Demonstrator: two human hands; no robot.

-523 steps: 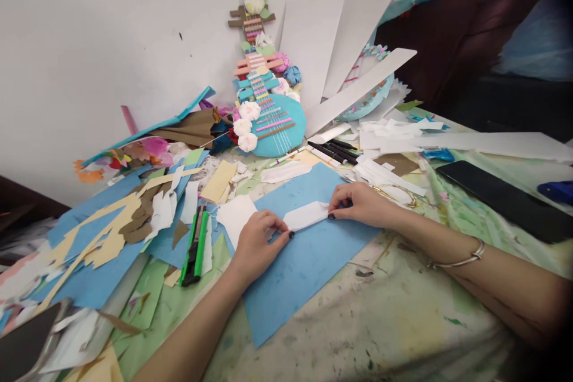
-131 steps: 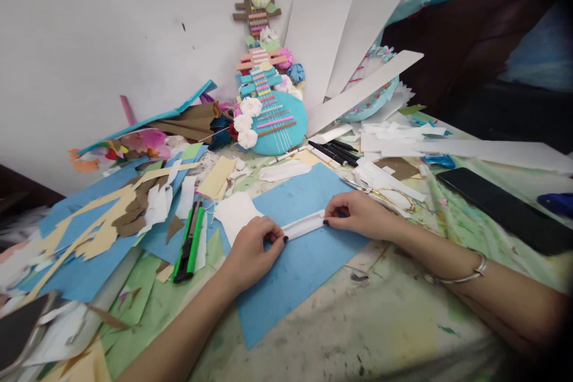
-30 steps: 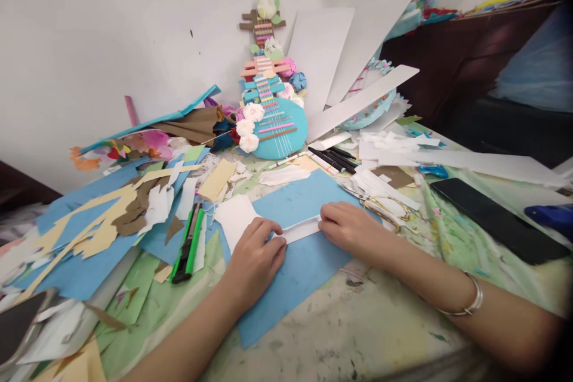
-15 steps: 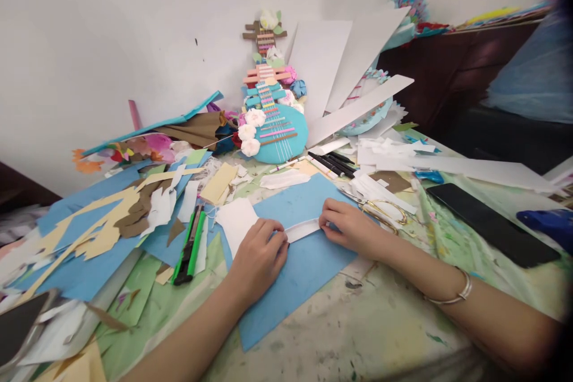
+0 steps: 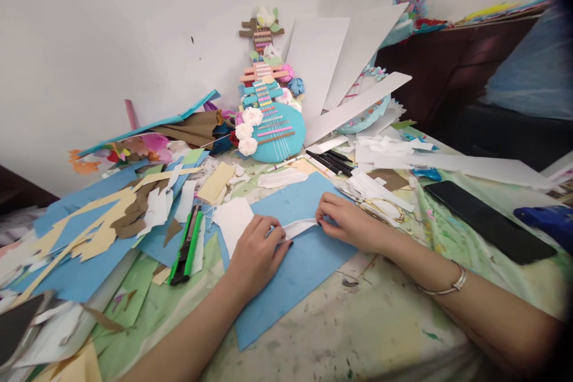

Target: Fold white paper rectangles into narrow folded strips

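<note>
A narrow strip of white paper (image 5: 301, 228) stretches between my two hands, just over a blue sheet (image 5: 286, 280). My left hand (image 5: 262, 248) has its fingers closed on the strip's left end. At the other end, my right hand (image 5: 342, 221) pinches the strip between thumb and fingertips. To the left of my left hand lies a piece of white paper (image 5: 233, 221), partly on the blue sheet. Gold-handled scissors (image 5: 385, 208) rest just beyond my right hand, partly covered by paper scraps.
A green utility knife (image 5: 187, 248) lies at left beside heaped paper scraps (image 5: 111, 215). Black and white pens (image 5: 329, 162) sit behind the blue sheet. A turquoise paper instrument with flowers (image 5: 280, 131) leans on the wall. At right are a black phone (image 5: 490, 221) and a blue object (image 5: 544, 224).
The white strip between my hands looks narrower, as if folded or rolled over. My left thumb has shifted outward slightly. Both hands stay in nearly the same place.
</note>
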